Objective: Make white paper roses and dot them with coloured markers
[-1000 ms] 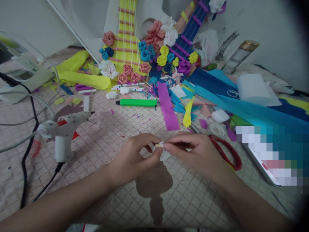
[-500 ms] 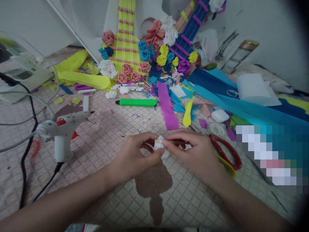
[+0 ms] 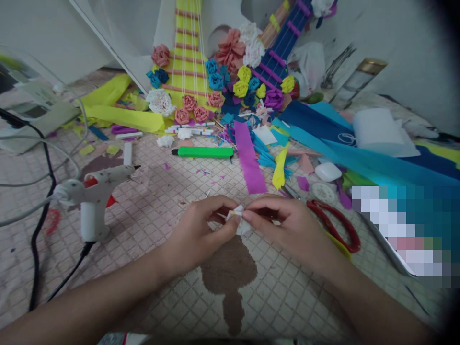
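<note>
A small white paper flower (image 3: 244, 227) with a yellowish spot on top is pinched between my two hands, above the brown bare patch of the table (image 3: 230, 268). My left hand (image 3: 208, 225) grips its left side between thumb and fingers. On its right side, the thumb and forefinger of my right hand (image 3: 283, 218) close on the paper's edge; my other right fingers are curled and partly hidden. Beside my right hand lie scissors with red handles (image 3: 338, 227). A white glue gun (image 3: 95, 201) stands to the left of my left hand.
A green utility knife (image 3: 204, 152) and a purple paper strip (image 3: 250, 158) lie beyond my hands. Behind stand a yellow paper guitar (image 3: 187, 62) and a blue one (image 3: 280, 52), decorated with paper flowers. A black cable (image 3: 38, 225) runs down the left. A phone-like slab (image 3: 391, 249) lies right.
My right fingers have shifted slightly on the white paper flower, and its shape between my hands looks a little different. My left hand has hardly moved. The scissors' handles sit slightly further left.
</note>
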Demonstrator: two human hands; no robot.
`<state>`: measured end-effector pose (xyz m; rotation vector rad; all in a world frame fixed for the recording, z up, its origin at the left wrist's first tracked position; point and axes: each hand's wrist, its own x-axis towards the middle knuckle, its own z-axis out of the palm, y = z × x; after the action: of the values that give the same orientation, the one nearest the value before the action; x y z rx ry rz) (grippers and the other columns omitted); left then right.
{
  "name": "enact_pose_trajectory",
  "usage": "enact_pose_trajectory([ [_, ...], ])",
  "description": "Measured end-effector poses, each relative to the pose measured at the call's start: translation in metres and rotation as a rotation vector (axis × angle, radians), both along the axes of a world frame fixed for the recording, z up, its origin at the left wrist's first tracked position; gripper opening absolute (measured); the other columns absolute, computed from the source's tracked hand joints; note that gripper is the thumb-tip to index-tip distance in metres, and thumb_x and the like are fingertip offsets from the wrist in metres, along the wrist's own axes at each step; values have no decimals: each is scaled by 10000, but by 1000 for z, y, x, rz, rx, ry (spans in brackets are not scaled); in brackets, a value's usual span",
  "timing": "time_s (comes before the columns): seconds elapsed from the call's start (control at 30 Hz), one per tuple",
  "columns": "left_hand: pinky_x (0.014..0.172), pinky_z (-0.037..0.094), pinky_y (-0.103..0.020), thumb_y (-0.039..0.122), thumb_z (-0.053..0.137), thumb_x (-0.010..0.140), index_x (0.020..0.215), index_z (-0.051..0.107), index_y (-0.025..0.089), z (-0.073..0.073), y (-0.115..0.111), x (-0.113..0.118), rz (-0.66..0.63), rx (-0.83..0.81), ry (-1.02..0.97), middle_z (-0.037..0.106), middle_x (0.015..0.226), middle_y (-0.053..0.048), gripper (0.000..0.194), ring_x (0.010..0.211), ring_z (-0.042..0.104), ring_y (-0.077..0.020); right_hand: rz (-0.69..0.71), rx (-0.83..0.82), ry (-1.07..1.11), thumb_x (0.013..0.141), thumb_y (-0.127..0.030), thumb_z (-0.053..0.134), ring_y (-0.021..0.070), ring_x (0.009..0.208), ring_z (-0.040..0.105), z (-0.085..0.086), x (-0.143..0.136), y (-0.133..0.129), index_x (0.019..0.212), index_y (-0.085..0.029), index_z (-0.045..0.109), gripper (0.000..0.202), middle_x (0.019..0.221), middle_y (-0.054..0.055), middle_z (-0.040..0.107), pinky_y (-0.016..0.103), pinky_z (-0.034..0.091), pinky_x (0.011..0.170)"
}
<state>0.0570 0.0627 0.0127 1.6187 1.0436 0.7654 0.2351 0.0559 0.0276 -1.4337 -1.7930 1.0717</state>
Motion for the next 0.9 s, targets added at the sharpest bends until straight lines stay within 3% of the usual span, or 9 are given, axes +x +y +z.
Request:
enact_pose_trajectory([
  [0.33, 599, 454, -195, 210, 553, 796, 845, 599, 141, 2, 2, 1, 42, -210, -172, 611, 757, -4, 97, 680, 572, -101, -124, 47, 17, 750, -308, 649, 161, 764, 655, -5, -2, -2, 780, -208, 692, 113, 834, 23, 720, 251, 506, 615],
  [0.9, 567, 455, -217, 228, 585, 768, 806, 619, 142, 6, -2, 3, 169, -59, -73, 617, 761, -21, 99, 658, 557, -108, -109, 204, -55, 775, -264, 634, 148, 742, 624, -5, -2, -3, 772, -186, 689, 95, 795, 24, 691, 269, 481, 630],
])
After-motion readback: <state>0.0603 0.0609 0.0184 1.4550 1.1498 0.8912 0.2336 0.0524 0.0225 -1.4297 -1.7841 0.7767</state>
